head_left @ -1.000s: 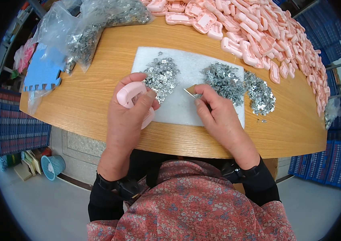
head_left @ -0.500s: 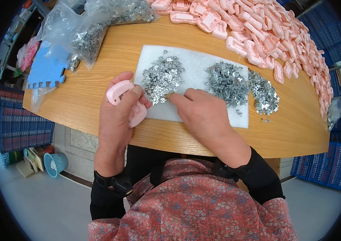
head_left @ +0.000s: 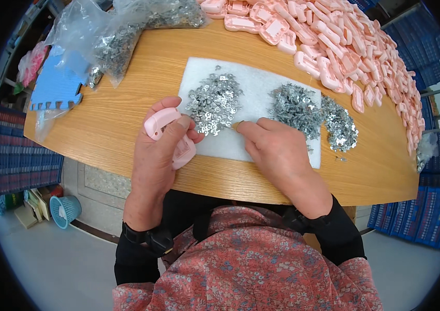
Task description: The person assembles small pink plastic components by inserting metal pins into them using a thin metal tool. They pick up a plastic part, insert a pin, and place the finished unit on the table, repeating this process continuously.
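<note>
My left hand [head_left: 150,160] is closed around a pink plastic casing half [head_left: 183,154], its hollow inner side turned up and the thumb lying across it. My right hand [head_left: 284,155] pinches a small shiny metal piece [head_left: 229,127] between thumb and forefinger, just right of a loose pile of flat silver metal pieces [head_left: 213,101]. That pile lies on a white foam sheet [head_left: 253,75]. Farther right on the sheet is a heap of small silver metal parts [head_left: 296,110], and another metal heap [head_left: 340,127] sits by the sheet's right edge.
Pink casings [head_left: 329,39] are piled along the far right of the wooden table [head_left: 152,57]. At the far left lie clear bags of metal parts [head_left: 119,49] and a blue foam mat [head_left: 56,83]. Blue crates [head_left: 25,150] and a small basket [head_left: 65,211] stand beyond the table edge.
My right hand has drawn back slightly rightward from the flat-piece pile, a metal piece now showing at its fingertips. The left hand still holds the casing. The whole view has shifted slightly.
</note>
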The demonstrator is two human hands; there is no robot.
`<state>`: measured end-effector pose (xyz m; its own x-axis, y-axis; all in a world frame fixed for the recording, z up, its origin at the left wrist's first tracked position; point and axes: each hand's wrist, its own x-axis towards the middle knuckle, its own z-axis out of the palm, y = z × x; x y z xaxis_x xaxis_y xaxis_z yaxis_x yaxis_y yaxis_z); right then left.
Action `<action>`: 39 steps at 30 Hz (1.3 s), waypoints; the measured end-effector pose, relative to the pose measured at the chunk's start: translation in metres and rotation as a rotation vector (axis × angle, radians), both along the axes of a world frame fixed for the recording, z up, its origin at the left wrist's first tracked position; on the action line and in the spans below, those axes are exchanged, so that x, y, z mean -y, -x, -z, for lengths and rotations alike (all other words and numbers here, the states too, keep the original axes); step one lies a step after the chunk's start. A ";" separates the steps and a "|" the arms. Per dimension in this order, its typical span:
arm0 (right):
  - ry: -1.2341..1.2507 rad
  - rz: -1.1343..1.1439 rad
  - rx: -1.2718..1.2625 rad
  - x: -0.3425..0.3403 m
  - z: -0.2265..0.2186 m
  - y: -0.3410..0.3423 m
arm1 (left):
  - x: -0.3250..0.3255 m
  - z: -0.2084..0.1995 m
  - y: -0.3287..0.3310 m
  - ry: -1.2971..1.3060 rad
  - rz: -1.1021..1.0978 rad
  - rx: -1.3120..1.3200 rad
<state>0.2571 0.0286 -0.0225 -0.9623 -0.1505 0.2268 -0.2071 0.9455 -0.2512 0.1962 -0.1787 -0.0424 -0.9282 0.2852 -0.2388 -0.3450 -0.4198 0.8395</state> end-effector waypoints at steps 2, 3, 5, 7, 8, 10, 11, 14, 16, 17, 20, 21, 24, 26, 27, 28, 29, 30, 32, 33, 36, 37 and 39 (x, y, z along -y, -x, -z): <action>-0.018 -0.003 0.025 -0.001 -0.001 -0.001 | 0.000 0.002 0.000 0.002 0.012 -0.014; -0.023 -0.007 0.040 -0.003 -0.003 -0.003 | 0.001 0.003 0.001 0.002 0.017 -0.020; -0.037 -0.013 0.059 -0.007 -0.008 -0.007 | 0.000 0.003 0.001 0.002 0.016 -0.021; -0.055 -0.014 0.065 -0.009 -0.016 -0.010 | 0.000 0.003 0.000 0.004 0.017 -0.021; -0.054 -0.004 0.069 -0.008 -0.019 -0.010 | 0.001 0.003 0.000 0.005 0.016 -0.019; -0.049 0.019 0.075 -0.008 -0.021 -0.010 | 0.001 0.003 0.000 0.009 0.017 -0.019; -0.028 0.012 0.062 -0.007 -0.020 -0.009 | 0.001 0.004 0.000 0.011 0.018 -0.019; -0.023 -0.003 0.053 -0.001 -0.013 -0.003 | 0.001 0.006 0.001 -0.011 0.021 -0.030; -0.089 -0.015 0.085 0.004 -0.007 0.002 | 0.001 0.007 0.001 -0.020 0.023 -0.032; -0.086 -0.020 0.081 0.003 -0.007 0.000 | 0.001 0.007 0.001 -0.019 0.025 -0.030; -0.082 -0.042 0.070 -0.004 -0.008 -0.006 | 0.002 0.007 0.001 -0.020 0.013 -0.029; -0.088 -0.040 0.069 -0.007 -0.010 -0.009 | 0.001 0.008 0.000 -0.024 0.012 -0.029; -0.071 -0.025 0.072 -0.011 -0.013 -0.013 | 0.002 0.009 0.001 -0.027 0.024 -0.033; -0.056 -0.012 0.073 -0.012 -0.014 -0.014 | 0.002 0.009 0.001 -0.027 0.027 -0.033; -0.055 -0.006 0.073 -0.012 -0.014 -0.013 | 0.002 0.009 0.001 -0.026 0.026 -0.034; -0.054 0.000 0.072 -0.012 -0.014 -0.013 | 0.002 0.009 0.001 -0.026 0.025 -0.031; -0.037 -0.005 0.065 -0.011 -0.015 -0.012 | 0.002 0.008 0.001 -0.026 0.024 -0.029; -0.022 -0.008 0.058 -0.008 -0.017 -0.011 | 0.001 0.008 0.001 -0.027 0.025 -0.026; -0.007 -0.018 0.047 -0.002 -0.017 -0.007 | 0.001 0.008 0.001 -0.005 0.018 -0.021; -0.007 -0.026 0.043 0.003 -0.014 -0.003 | 0.001 0.007 0.001 0.007 0.016 -0.019; -0.052 -0.025 0.061 0.003 -0.005 -0.003 | 0.001 0.004 0.001 0.006 0.017 -0.005; -0.074 -0.023 0.072 0.004 -0.003 -0.003 | 0.002 0.005 0.002 -0.014 0.024 -0.015; -0.111 -0.030 0.085 -0.001 -0.007 -0.008 | 0.003 0.011 0.002 -0.057 0.040 -0.036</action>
<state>0.2653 0.0296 -0.0153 -0.9719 -0.1992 0.1250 -0.2182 0.9622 -0.1632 0.1945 -0.1814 -0.0531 -0.9235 0.3341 -0.1883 -0.3327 -0.4536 0.8268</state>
